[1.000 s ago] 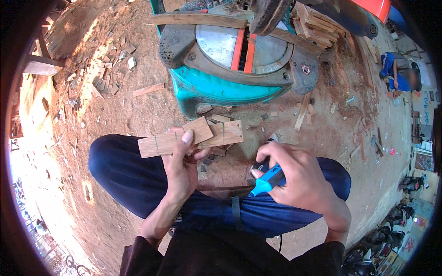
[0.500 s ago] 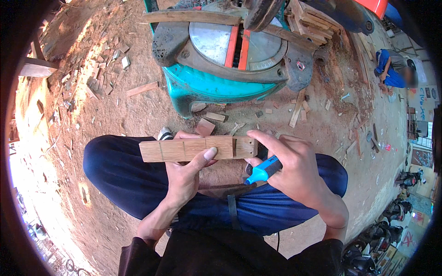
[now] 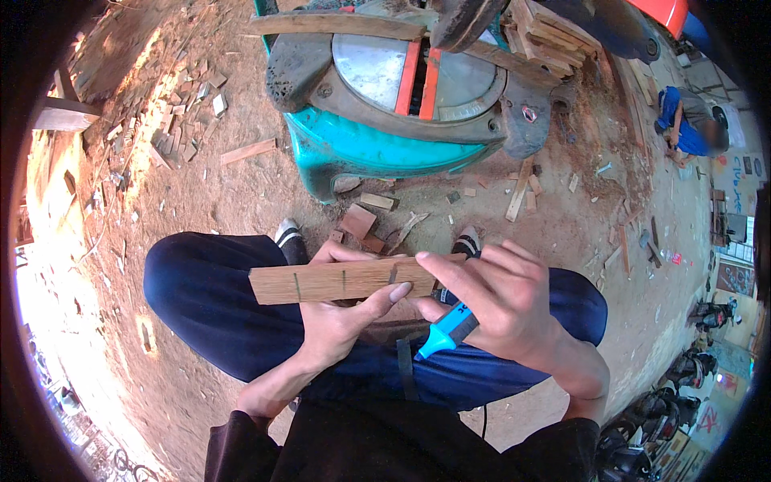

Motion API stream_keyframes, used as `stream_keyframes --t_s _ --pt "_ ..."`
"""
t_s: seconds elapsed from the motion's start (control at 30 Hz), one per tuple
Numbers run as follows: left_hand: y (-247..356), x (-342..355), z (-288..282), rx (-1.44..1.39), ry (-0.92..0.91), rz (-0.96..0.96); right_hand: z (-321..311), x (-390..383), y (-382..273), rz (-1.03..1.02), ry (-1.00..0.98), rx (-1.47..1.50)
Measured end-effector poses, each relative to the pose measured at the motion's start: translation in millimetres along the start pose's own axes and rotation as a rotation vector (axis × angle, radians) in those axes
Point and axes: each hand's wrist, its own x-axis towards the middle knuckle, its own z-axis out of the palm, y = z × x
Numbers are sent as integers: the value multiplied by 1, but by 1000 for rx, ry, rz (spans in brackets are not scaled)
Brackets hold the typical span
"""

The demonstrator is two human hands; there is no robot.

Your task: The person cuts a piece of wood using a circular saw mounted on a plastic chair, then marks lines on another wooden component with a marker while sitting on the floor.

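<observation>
Head view: my left hand (image 3: 337, 321) is clamped under the marked wooden strip (image 3: 345, 279), long axis left-right over my lap; my right hand (image 3: 502, 301), pinching its right end, grips a blue marker (image 3: 448, 329).

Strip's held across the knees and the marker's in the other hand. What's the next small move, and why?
Probably swing the blue marker tip up to the wooden strip. The left hand holds the strip level; it bears three dark marks. The right hand pinches its end, marker tip pointing down, away from the wood.
</observation>
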Motion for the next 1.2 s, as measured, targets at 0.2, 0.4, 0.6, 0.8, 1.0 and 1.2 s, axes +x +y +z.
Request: stream_keyframes --t_s 0.2,0.4,0.6,0.8,1.0,1.2 --pt "2 1 -3 55 -11 -30 0 -1 -2 -20 -36 -4" --pt "-2 2 -7 86 -22 -61 2 -1 -1 -6 -41 56" --pt "-4 2 -9 98 -41 -83 1 -1 -1 9 -70 81" --pt "-4 3 -10 120 -57 -83 -2 0 1 11 -86 123" --pt "-4 3 -9 52 -66 -102 -1 -1 0 25 -96 126" --pt "-4 2 -11 24 -53 -137 0 0 0 20 -64 135"
